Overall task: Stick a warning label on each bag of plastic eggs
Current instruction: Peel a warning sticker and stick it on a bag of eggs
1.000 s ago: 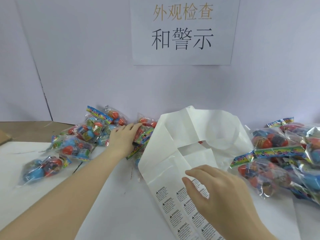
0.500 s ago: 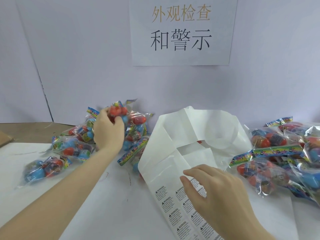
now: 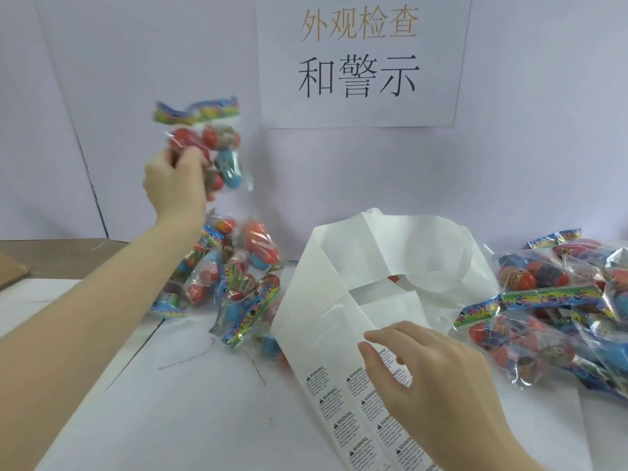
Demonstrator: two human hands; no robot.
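Note:
My left hand (image 3: 176,185) grips a clear bag of red and blue plastic eggs (image 3: 221,154) and holds it up in the air above the left pile of egg bags (image 3: 234,283). The bag's colourful header strip points up. My right hand (image 3: 424,379) rests with curled fingers on the white sheet of warning labels (image 3: 336,406), its fingertips at the top row of printed labels. Whether it pinches a label cannot be told. The peeled part of the sheet's backing (image 3: 390,256) curls up behind it.
A second pile of egg bags (image 3: 557,307) lies at the right on the white table (image 3: 170,419). A paper sign with Chinese characters (image 3: 360,59) hangs on the wall behind. A brown cardboard edge (image 3: 10,270) shows at the far left.
My left hand took one bag from the left pile and lifted it well above the table. My right hand stayed on the label sheet, barely shifting.

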